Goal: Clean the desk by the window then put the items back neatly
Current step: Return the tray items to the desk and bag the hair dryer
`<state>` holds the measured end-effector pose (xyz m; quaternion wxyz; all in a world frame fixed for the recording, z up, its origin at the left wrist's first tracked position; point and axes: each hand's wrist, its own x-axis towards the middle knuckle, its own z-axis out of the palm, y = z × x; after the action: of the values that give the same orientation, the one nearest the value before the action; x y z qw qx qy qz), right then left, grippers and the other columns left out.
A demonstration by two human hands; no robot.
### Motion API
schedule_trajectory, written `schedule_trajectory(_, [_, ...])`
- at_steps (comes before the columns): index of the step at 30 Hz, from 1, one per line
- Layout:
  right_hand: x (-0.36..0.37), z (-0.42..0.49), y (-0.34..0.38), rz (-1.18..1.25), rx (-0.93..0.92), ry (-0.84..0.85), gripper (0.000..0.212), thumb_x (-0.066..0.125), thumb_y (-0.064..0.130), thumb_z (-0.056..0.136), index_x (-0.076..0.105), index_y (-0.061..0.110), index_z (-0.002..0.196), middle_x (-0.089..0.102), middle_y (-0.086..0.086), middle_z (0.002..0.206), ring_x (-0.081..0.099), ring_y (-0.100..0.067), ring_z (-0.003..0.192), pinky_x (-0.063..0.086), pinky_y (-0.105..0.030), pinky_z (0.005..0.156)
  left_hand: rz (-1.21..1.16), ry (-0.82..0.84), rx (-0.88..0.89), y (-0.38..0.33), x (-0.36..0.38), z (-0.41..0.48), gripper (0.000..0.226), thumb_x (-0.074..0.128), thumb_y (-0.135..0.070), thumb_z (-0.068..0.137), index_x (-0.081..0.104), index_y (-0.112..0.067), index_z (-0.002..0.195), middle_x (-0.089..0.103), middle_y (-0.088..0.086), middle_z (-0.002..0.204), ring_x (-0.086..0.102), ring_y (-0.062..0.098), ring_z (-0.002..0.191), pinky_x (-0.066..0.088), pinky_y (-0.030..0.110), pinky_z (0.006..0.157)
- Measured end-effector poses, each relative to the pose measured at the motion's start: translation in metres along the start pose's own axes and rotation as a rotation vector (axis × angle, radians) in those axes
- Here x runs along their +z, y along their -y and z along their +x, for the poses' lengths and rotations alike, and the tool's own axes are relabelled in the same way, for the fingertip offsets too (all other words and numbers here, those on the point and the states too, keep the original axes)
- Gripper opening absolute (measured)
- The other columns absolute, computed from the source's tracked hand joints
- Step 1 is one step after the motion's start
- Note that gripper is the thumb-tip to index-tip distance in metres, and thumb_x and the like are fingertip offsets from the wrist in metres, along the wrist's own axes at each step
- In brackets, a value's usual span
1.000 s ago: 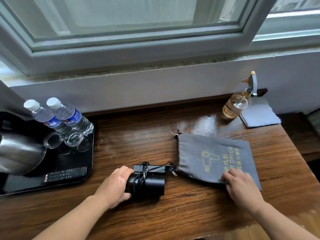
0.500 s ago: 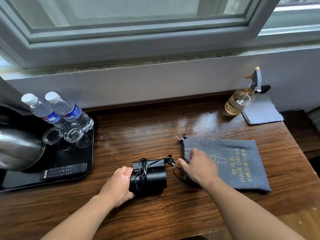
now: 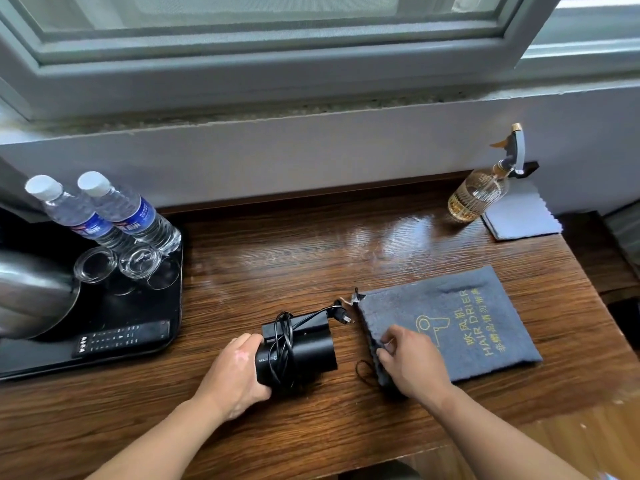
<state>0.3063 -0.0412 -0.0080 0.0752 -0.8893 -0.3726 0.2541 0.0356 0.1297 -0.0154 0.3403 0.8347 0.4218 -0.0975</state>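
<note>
Left hand (image 3: 235, 372) is gripping the black hair dryer (image 3: 304, 351) at 6 o'clock on the desk (image 3: 311, 258), with the cord wrapped round its body. Right hand (image 3: 412, 362) is pinching the left edge of the grey pouch (image 3: 460, 317), which is lying flat at 4 o'clock. Black tray (image 3: 162, 306) is sitting at 9 o'clock, carrying water bottles (image 3: 135, 213), kettle (image 3: 31, 296) and remote (image 3: 121, 339). Spray bottle (image 3: 478, 197) is standing at 2 o'clock, just beside a folded cloth (image 3: 523, 216)
</note>
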Motion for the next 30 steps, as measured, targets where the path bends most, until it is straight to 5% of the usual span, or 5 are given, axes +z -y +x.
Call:
schedule_trajectory(8, [-0.018,-0.018,-0.007,0.169,0.024,-0.143,0.013,0.074,0.039,0.084,0.07,0.027,0.083,0.066,0.014,0.069,0.067,-0.01,0.076,0.052,-0.029,0.072,0.085,0.066,0.129,-0.031,-0.003,-0.006,0.077,0.079,-0.041,0.059,0.051,-0.023,0.129,0.045,-0.016,0.107,0.043,0.006,0.103,0.046,0.023,0.098])
schedule_trajectory(12, [-0.033,-0.017,-0.008,0.193,0.021,-0.207,0.015,0.074,0.041,0.084,0.067,0.03,0.076,0.062,0.018,0.063,0.059,0.0,0.065,0.037,-0.01,0.058,0.137,0.095,0.156,-0.047,0.001,-0.002,0.08,0.078,-0.043,0.059,0.049,-0.023,0.132,0.046,-0.015,0.11,0.043,0.006,0.105,0.045,0.021,0.096])
schedule_trajectory(15, [-0.041,-0.015,-0.009,0.202,0.041,-0.253,0.02,0.074,0.04,0.083,0.062,0.031,0.07,0.06,0.017,0.058,0.056,0.0,0.059,0.037,-0.019,0.059,0.184,0.109,0.175,-0.054,0.002,0.0,0.081,0.076,-0.044,0.06,0.048,-0.023,0.133,0.047,-0.014,0.111,0.044,0.008,0.108,0.047,0.025,0.097])
schedule_trajectory(23, [-0.047,-0.011,-0.013,0.222,0.095,-0.27,0.023,0.068,0.043,0.089,0.059,0.032,0.071,0.059,0.018,0.059,0.057,0.001,0.061,0.034,-0.016,0.054,0.281,0.131,0.213,-0.062,-0.004,-0.003,0.071,0.074,-0.043,0.062,0.05,-0.025,0.126,0.046,-0.015,0.105,0.042,0.006,0.102,0.048,0.022,0.09])
schedule_trajectory(30, [-0.045,-0.026,-0.009,0.183,-0.088,-0.225,0.013,0.072,0.038,0.086,0.067,0.028,0.08,0.063,0.014,0.067,0.063,-0.01,0.069,0.052,-0.033,0.067,0.267,0.103,0.152,-0.064,-0.005,-0.003,0.074,0.072,-0.046,0.059,0.051,-0.023,0.126,0.046,-0.014,0.105,0.043,0.008,0.101,0.047,0.022,0.091])
